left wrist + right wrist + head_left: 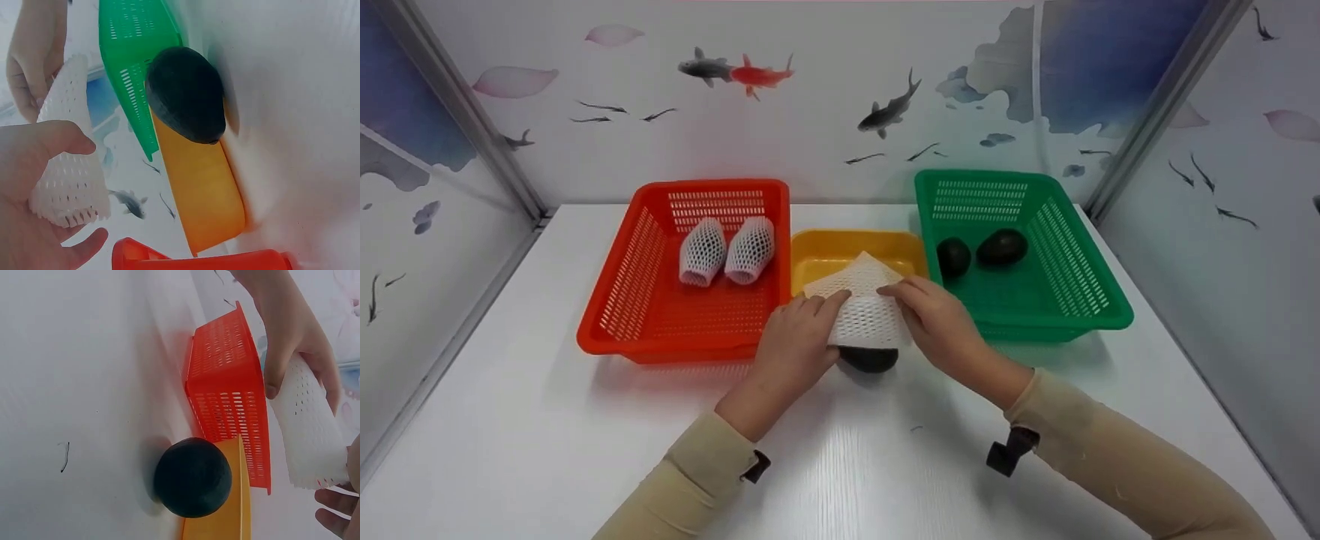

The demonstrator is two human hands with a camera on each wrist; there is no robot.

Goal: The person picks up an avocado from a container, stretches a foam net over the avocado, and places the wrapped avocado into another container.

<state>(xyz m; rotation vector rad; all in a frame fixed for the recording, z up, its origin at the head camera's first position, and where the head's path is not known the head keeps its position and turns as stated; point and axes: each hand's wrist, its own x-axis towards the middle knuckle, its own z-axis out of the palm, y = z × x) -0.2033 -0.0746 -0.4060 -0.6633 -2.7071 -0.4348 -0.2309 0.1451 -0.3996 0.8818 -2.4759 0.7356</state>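
My left hand (799, 341) and right hand (941, 322) grip a white foam net sleeve (870, 322) from its two sides, in the middle of the table. The sleeve is flattened and its lower edge faces me. A dark avocado (870, 360) lies on the table just below it, partly covered by the sleeve in the head view. Both wrist views show this avocado (185, 95) apart from the sleeve. In the right wrist view the left thumb and fingers (274, 377) hold one side of the sleeve (309, 427).
A red basket (611, 311) at the left holds two avocado-sized things in white foam nets (703, 251). The green basket (1080, 300) at the right holds two bare avocados (1003, 247). A yellow tray (851, 240) stands between them, partly behind the sleeve. Printed walls enclose the white table.
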